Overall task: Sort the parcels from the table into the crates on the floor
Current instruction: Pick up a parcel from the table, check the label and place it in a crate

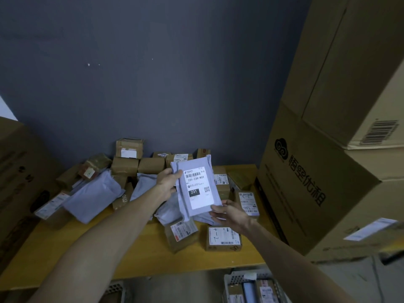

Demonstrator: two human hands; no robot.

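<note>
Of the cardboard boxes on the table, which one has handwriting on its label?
The small box at the near edge, just below the right hand. Its white label carries a handwritten "4-2"; the neighbouring box to its left shows only printed text and barcodes.

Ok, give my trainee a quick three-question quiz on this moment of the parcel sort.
1. True or false: both hands hold the grey mailer.
2. What large number is printed in the black block on its label?
3. Where is the crate with parcels already in it? A) on the table B) on the floor, below the table's front edge

Key: 1 true, left hand at its upper left, right hand at its lower right; 2 231; 3 B.
</note>
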